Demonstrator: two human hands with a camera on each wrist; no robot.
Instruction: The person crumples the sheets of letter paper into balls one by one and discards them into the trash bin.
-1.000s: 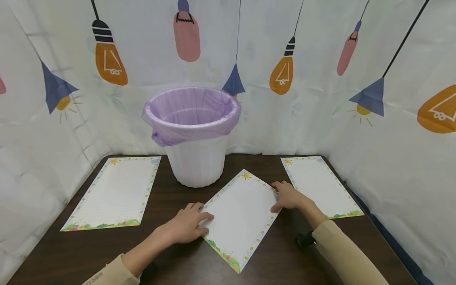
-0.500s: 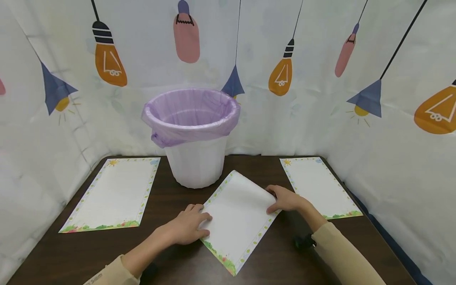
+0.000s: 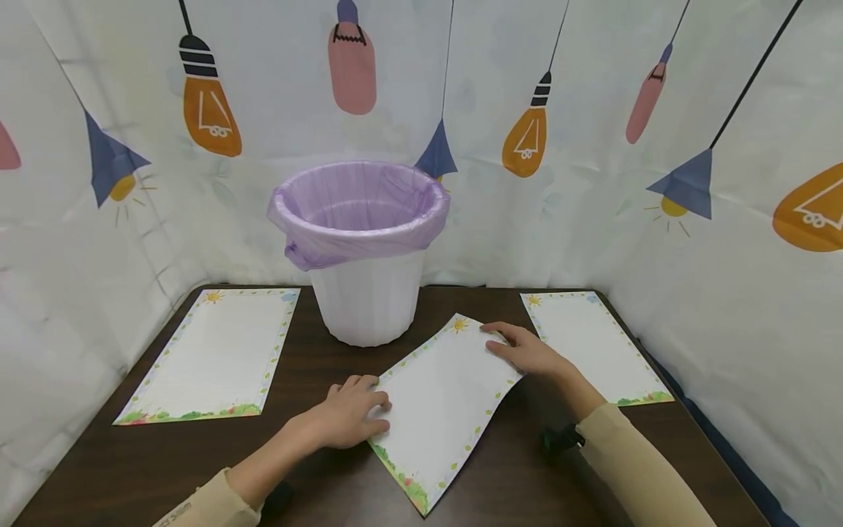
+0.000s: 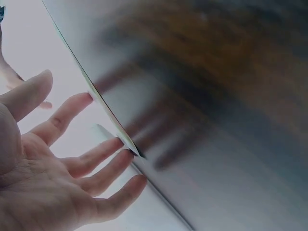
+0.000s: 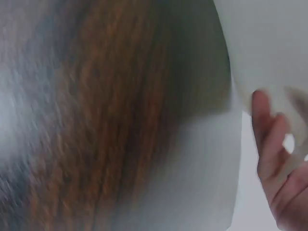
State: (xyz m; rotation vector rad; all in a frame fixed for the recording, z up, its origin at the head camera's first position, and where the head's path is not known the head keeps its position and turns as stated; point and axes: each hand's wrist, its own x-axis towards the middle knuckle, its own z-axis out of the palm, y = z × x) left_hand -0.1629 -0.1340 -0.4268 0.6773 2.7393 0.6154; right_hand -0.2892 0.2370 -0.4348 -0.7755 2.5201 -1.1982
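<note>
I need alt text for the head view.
The left hand and right hand are at either side of a bordered sheet angled on a dark table before a purple-lined white bin; one similar sheet lies left, another right.

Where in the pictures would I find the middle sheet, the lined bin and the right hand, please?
Middle sheet (image 3: 443,410): head view, on the bare white centre of the page.
Lined bin (image 3: 370,296): head view, on its white front wall.
Right hand (image 3: 527,351): head view, on the back of the hand.

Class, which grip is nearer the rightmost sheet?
Right: the right grip is just left of the rightmost sheet; the left grip is farther, at the left edge of the middle sheet.
</note>
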